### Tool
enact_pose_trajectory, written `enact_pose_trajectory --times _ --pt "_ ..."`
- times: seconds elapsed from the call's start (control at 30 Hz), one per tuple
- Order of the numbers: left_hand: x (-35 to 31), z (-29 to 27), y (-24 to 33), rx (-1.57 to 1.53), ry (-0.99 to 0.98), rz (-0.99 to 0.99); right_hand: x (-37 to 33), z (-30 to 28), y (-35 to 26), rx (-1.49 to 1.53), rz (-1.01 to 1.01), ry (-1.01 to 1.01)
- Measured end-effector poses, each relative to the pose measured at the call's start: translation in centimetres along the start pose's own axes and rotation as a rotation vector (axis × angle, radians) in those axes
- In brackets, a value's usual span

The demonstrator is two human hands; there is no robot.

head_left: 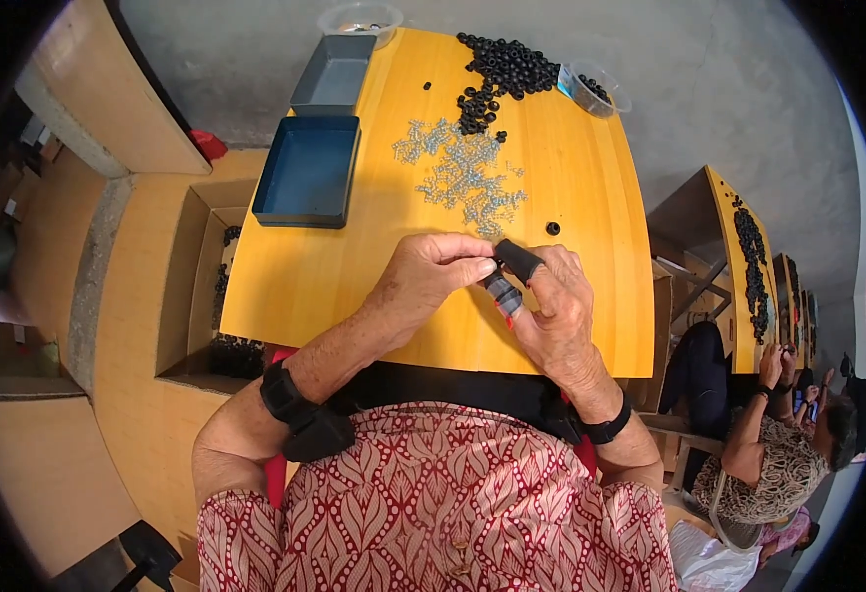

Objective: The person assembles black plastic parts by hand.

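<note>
Over the near part of the yellow table (413, 326), my left hand (428, 271) and my right hand (561, 301) meet at the fingertips. Both are closed in a pinch on a small black part, mostly hidden by the fingers. Black covering wraps the right index finger, and grey and black wrapping with red bits is on the thumb. One round black part (552, 228) lies just beyond my right hand. Small clear plastic pieces (468, 178) are scattered ahead of the fingers. Farther back spreads a pile of round black parts (514, 69).
A dark blue tray (305, 178) and a grey tray (334, 74) stand at the table's left. Clear bowls (359, 20) sit at the back corners. A cardboard box (181, 286) holding black parts is on the floor at left. Another person (768, 454) works at a table on the right.
</note>
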State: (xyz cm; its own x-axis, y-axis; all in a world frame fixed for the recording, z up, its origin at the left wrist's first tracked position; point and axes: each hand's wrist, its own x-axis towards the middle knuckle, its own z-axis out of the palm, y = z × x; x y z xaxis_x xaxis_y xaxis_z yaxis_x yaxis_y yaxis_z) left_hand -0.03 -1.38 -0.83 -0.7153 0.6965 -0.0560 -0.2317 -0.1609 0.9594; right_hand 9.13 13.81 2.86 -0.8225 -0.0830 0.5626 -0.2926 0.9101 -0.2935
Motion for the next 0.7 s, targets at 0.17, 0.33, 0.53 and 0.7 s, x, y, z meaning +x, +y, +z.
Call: enact_pose_trajectory --times 0.17,0.33,0.53,0.7 --pt "0.1 -0.3 0.3 -0.018 -0.045 -0.040 -0.1 0.5 -0.3 -0.020 0.010 -0.017" --pt "0.1 0.2 0.7 -0.152 -0.037 -0.036 0.6 0.5 -0.3 0.075 0.037 0.005" --pt "0.2 0.1 0.5 -0.091 0.017 0.009 1.5 0.1 0.6 -0.152 -0.106 -0.022" --pt "0.1 0.1 0.8 -0.022 0.041 0.016 2.1 -0.1 1.1 -0.185 -0.223 -0.051"
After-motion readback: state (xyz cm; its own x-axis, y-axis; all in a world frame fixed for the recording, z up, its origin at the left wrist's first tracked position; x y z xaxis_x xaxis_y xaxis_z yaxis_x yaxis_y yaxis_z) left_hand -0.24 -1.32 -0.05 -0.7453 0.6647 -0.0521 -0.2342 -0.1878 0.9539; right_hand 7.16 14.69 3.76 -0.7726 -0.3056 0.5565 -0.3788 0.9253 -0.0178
